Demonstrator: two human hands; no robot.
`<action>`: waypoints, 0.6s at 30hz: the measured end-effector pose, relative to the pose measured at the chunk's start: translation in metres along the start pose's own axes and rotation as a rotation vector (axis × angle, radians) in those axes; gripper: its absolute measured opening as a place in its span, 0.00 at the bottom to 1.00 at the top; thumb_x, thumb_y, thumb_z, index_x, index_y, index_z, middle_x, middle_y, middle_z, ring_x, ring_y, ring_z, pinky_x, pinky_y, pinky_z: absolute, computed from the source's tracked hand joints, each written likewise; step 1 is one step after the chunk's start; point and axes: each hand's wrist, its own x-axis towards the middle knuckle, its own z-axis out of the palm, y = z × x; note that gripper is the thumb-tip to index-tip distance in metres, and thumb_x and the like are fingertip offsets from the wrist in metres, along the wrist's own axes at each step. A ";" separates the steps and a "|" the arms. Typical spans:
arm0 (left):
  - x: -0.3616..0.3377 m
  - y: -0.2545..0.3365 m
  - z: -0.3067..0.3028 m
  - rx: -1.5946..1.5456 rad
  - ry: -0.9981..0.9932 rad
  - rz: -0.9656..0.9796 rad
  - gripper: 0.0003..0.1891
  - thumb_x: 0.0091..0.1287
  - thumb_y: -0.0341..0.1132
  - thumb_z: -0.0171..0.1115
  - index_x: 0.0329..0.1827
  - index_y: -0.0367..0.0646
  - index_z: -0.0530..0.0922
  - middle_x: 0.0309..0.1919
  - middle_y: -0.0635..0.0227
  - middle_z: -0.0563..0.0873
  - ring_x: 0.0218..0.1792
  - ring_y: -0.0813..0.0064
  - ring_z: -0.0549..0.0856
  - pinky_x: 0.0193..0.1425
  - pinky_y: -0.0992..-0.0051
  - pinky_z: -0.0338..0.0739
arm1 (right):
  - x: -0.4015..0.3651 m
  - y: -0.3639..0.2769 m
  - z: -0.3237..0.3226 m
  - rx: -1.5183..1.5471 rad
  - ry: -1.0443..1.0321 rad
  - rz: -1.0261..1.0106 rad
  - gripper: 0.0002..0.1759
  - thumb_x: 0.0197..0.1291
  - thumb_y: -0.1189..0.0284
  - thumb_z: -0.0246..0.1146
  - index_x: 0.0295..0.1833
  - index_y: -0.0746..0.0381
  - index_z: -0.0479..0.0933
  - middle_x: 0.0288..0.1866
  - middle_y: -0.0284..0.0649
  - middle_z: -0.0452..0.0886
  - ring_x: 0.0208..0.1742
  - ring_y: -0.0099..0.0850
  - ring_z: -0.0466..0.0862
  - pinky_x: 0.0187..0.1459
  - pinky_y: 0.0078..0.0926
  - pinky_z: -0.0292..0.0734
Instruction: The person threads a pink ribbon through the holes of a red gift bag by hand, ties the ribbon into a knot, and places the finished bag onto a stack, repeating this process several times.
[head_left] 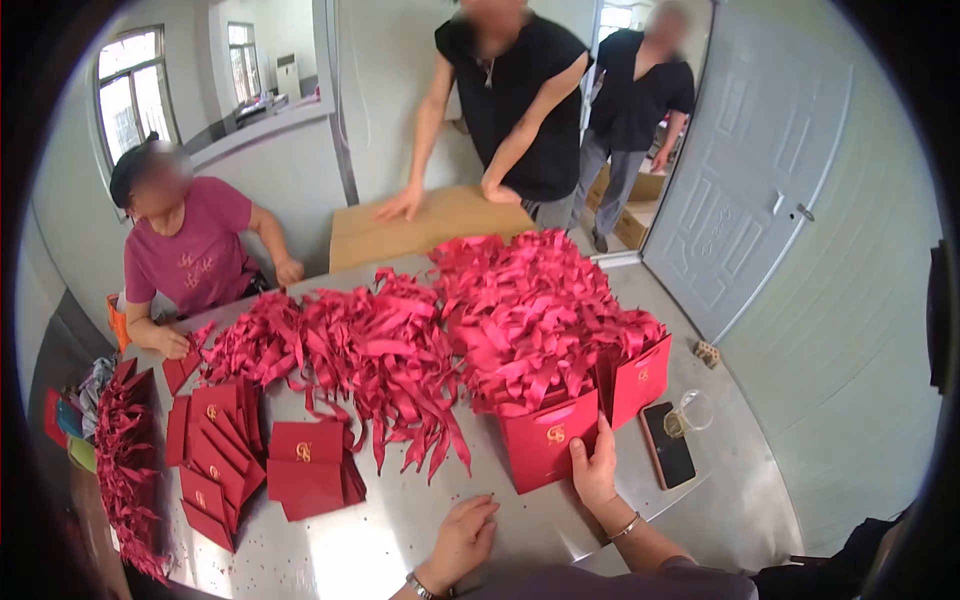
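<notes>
My right hand [597, 468] grips the right edge of a red paper gift bag [540, 455] with a gold emblem, thumb on its front face and the fingers along its side. The bag stands upright at the front of a packed row, with red ribbon handles [530, 340] heaped above it. Another red gift bag [642, 380] stands just behind and to the right. My left hand [465, 540] rests low over the metal table [400, 540], its fingers loosely curled with nothing visible in them.
Flat red bags [310, 470] lie stacked at left, near a ribbon pile [370, 340]. A phone [668, 445] lies at right beside a clear roll [692, 412]. One person sits at left touching a red bag; another leans on a cardboard box [430, 220]; a third stands in the doorway.
</notes>
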 end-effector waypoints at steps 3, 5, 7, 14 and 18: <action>-0.004 -0.014 0.006 0.064 0.013 0.072 0.15 0.57 0.27 0.67 0.48 0.40 0.81 0.49 0.55 0.84 0.51 0.54 0.83 0.57 0.64 0.78 | 0.005 0.004 0.002 -0.028 0.029 -0.046 0.35 0.64 0.69 0.61 0.72 0.72 0.58 0.66 0.60 0.69 0.67 0.52 0.71 0.69 0.40 0.64; -0.001 0.002 0.001 0.058 0.005 0.036 0.14 0.57 0.27 0.66 0.47 0.39 0.81 0.49 0.55 0.84 0.51 0.53 0.83 0.58 0.64 0.78 | 0.002 -0.001 0.001 -0.014 0.025 -0.005 0.35 0.64 0.68 0.62 0.72 0.72 0.58 0.66 0.60 0.69 0.67 0.54 0.70 0.68 0.41 0.64; -0.003 0.001 0.005 0.009 0.039 0.070 0.15 0.60 0.24 0.61 0.51 0.36 0.79 0.52 0.49 0.83 0.54 0.47 0.80 0.61 0.58 0.75 | 0.003 -0.001 0.002 -0.007 0.041 -0.015 0.35 0.63 0.68 0.62 0.71 0.73 0.59 0.64 0.61 0.70 0.65 0.55 0.71 0.67 0.43 0.65; -0.007 -0.006 0.006 0.007 0.025 0.088 0.14 0.60 0.25 0.61 0.50 0.36 0.79 0.53 0.48 0.82 0.56 0.47 0.79 0.62 0.60 0.74 | 0.001 -0.002 -0.003 0.063 0.121 -0.091 0.34 0.64 0.64 0.61 0.69 0.73 0.61 0.64 0.61 0.70 0.64 0.56 0.70 0.67 0.46 0.64; -0.006 -0.020 0.010 0.118 0.041 0.136 0.13 0.58 0.27 0.66 0.46 0.39 0.81 0.49 0.54 0.84 0.51 0.53 0.83 0.57 0.63 0.78 | 0.002 -0.026 -0.022 0.004 0.187 -0.382 0.33 0.64 0.66 0.60 0.70 0.71 0.61 0.67 0.58 0.69 0.66 0.54 0.70 0.68 0.47 0.62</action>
